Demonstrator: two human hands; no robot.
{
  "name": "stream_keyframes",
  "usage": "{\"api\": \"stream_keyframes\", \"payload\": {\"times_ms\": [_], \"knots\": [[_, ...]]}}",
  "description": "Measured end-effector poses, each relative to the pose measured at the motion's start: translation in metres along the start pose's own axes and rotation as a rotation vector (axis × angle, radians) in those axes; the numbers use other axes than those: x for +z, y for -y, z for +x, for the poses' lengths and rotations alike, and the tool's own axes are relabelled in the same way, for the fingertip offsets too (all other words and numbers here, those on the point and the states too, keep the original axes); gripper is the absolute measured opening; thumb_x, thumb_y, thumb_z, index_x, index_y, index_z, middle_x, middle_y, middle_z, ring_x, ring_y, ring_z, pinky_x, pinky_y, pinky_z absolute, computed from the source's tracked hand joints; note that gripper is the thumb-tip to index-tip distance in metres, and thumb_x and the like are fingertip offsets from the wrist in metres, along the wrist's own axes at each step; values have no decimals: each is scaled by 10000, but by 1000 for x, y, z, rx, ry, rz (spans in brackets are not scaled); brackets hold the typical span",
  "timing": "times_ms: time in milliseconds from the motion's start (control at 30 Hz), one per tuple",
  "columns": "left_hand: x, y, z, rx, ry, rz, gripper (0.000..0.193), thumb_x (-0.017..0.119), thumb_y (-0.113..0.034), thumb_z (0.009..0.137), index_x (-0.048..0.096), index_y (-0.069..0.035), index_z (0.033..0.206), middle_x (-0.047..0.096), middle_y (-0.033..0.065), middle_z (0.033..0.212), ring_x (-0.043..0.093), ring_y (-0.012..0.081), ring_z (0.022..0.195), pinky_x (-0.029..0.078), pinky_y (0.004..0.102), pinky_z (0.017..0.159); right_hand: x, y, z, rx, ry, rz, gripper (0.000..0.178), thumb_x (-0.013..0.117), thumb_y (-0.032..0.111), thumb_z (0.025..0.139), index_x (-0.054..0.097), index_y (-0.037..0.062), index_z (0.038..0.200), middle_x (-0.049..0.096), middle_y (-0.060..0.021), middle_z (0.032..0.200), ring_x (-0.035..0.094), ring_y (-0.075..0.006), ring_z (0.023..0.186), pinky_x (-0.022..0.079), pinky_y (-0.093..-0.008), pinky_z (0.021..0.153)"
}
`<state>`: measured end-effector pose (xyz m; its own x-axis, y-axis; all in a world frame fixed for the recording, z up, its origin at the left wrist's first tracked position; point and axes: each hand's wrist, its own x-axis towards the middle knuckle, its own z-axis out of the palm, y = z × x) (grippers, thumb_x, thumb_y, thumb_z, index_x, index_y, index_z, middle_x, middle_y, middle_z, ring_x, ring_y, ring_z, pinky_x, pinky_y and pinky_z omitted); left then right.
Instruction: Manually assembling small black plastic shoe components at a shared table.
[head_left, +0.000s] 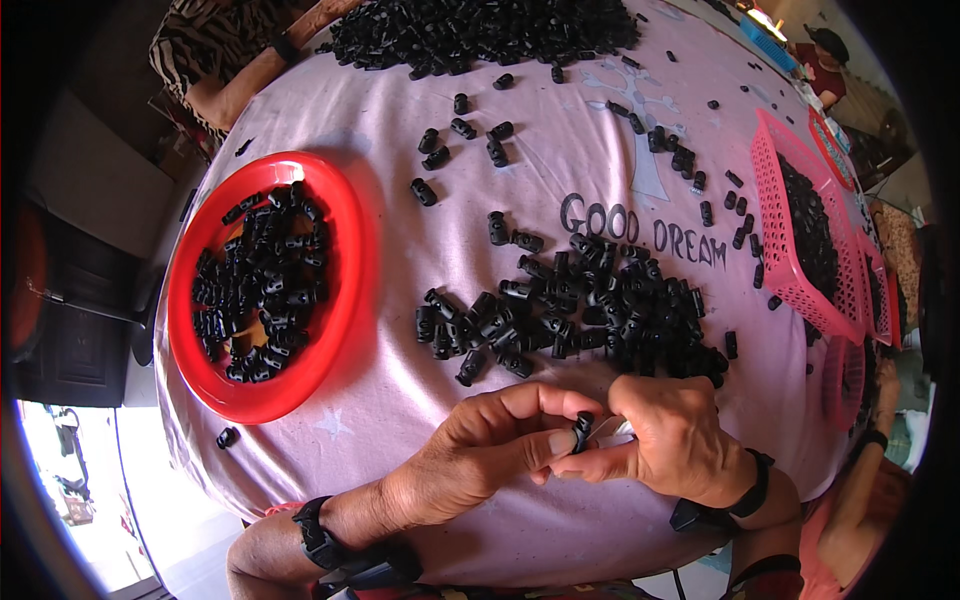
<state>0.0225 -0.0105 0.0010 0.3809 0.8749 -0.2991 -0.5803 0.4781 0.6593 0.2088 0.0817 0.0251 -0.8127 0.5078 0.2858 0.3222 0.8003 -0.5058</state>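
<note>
Just in front of me, my left hand pinches a small black cord lock between thumb and finger. Close against it, my right hand is closed, its fingertips meeting at the same spot. A pale, thin thing shows between the right fingers, too small and partly covered to name. Beyond both hands lies a loose pile of black cord locks. At the left stands a red round plate with many more cord locks in it.
A larger heap of black pieces covers the far side of the table. Pink baskets holding black pieces stand at the right. Stray cord locks dot the pink cloth. Other people sit around, one arm at the far left.
</note>
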Motion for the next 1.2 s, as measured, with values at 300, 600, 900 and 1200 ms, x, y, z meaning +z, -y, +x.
{"api": "stream_keyframes", "payload": {"times_ms": [300, 600, 900, 1200], "knots": [[2, -8, -3, -50, -61, -17, 334, 557, -132, 939, 504, -60, 1261, 581, -23, 959, 523, 36, 810, 435, 185, 716, -9, 3, 2, -4, -9, 210, 444, 798, 364, 708, 565, 8, 832, 596, -60, 603, 608, -149, 493, 482, -259, 458], [1, -10, -4, -91, -16, 78, 305, 570, -160, 935, 520, -58, 1218, 586, -27, 962, 521, 36, 814, 437, 182, 718, -5, 4, 2, 1, 12, 566, 243, 666, 36, 831, 569, -17, 1047, 680, -108, 815, 644, -104, 591, 494, -215, 500], [-3, -9, -3, -113, 32, 53, 307, 577, -173, 931, 521, -61, 1212, 611, -10, 1013, 514, 32, 832, 437, 187, 739, -2, 7, 1, 130, 30, 737, 143, 570, -33, 871, 564, -17, 1013, 665, -119, 758, 662, -119, 665, 512, -227, 552], [3, -9, -4, -84, 9, 108, 318, 588, -207, 929, 525, -61, 1205, 606, -28, 983, 506, 24, 826, 431, 181, 725, -9, 5, 5, 63, 90, 619, 155, 596, 1, 855, 559, -11, 1005, 652, -83, 707, 644, -85, 637, 484, -207, 525]]}}
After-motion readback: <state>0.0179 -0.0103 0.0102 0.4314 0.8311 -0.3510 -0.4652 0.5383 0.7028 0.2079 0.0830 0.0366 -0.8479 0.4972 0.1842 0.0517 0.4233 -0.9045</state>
